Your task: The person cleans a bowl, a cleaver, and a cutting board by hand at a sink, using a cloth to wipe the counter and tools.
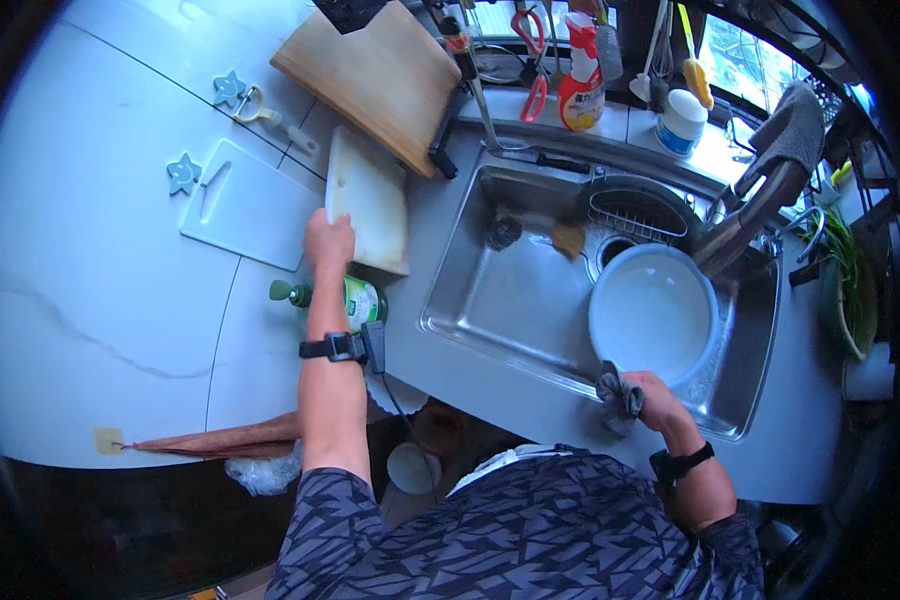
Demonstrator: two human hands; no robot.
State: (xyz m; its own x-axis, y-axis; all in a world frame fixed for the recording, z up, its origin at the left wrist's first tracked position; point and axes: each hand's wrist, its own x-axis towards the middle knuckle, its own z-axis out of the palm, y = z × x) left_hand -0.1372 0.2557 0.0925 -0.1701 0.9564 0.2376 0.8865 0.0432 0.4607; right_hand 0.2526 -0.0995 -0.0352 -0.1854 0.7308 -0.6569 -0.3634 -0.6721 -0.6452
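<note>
My left hand (329, 238) is on the near left edge of an off-white cutting board (367, 202) that leans against the wall, its fingers gripping that edge. Just below it stands a green pump bottle (364, 302), partly hidden by my forearm. My right hand (654, 401) holds a bunched dark grey cloth (619, 399) over the front rim of the steel sink (510, 364). A round pale basin (654, 315) sits in the sink beyond the cloth. A dark scouring pad (504, 233) and a yellowish-brown sponge (568, 240) lie at the sink's back left.
A wooden board (375, 75) stands behind the off-white one. A pale board (251, 206) and a peeler (249, 105) hang on the tiled wall. A red spray bottle (581, 75) and white tub (681, 122) stand behind the sink. The faucet (750, 202) carries a grey cloth.
</note>
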